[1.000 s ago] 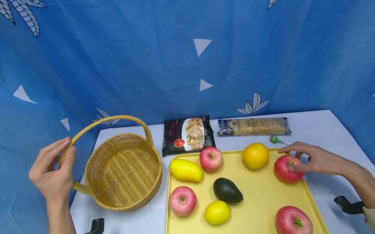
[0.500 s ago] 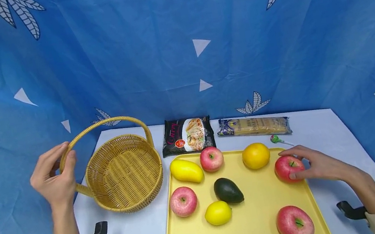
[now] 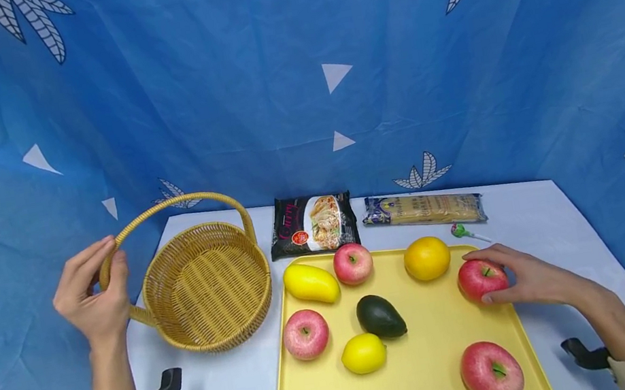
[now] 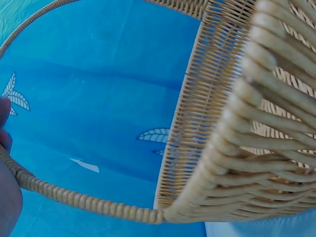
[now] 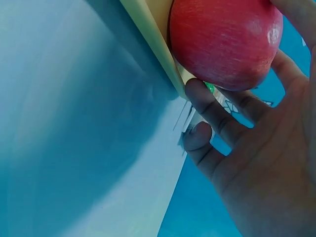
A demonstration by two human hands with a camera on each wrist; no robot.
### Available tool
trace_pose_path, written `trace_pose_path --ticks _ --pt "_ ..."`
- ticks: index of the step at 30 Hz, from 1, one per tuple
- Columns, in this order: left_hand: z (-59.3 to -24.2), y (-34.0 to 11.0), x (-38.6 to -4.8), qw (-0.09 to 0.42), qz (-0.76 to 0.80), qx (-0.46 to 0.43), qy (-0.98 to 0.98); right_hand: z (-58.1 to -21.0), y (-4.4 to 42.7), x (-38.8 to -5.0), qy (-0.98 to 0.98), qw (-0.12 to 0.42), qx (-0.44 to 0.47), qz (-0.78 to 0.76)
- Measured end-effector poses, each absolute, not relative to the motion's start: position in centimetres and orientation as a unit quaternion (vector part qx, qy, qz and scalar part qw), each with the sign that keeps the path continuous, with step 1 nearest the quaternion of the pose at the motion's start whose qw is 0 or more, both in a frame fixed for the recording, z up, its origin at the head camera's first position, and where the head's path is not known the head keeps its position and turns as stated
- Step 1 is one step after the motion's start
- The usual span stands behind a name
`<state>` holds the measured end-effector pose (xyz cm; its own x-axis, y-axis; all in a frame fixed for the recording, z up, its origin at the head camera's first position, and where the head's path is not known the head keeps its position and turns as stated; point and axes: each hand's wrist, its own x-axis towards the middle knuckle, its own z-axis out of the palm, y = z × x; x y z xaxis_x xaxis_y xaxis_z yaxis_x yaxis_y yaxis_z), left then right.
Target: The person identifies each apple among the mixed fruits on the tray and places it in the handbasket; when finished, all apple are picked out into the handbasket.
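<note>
The left hand [image 3: 95, 295] grips the left side of the arched handle of a woven basket [image 3: 207, 288], which holds nothing. In the left wrist view, part of that hand [image 4: 9, 192] shows at the edge beside the basket's handle [image 4: 94, 203]. At the right edge of the yellow tray [image 3: 428, 369], the right hand [image 3: 533, 275] has its thumb and fingers round a red apple [image 3: 479, 279]. The right wrist view shows this apple [image 5: 224, 42] between the thumb and fingers of the hand [image 5: 271, 163], with the little finger off it.
On the tray lie more apples [image 3: 491, 372], an orange [image 3: 426, 258], a yellow mango-like fruit [image 3: 311, 283], a lemon [image 3: 363, 353] and a dark green avocado [image 3: 380, 317]. Behind it are a black curry packet [image 3: 313, 224], a noodle packet [image 3: 423, 209] and a green lollipop [image 3: 460, 230].
The left hand has shifted very slightly right and down along the basket handle. Around the apple, the right hand has hardly moved, and the apple stays at the tray's edge.
</note>
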<state>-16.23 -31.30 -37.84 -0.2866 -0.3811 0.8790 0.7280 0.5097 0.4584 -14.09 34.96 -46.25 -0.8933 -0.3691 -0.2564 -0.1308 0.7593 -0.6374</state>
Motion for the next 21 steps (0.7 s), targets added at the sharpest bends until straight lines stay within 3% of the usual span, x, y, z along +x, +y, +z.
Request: trace_pose_path --ticks 21 --pt "-39.1 -30.8 -16.2 0.631 -0.48 -0.089 -0.603 -46.2 33.6 -14.0 0.951 0.167 -0.134 -0.225"
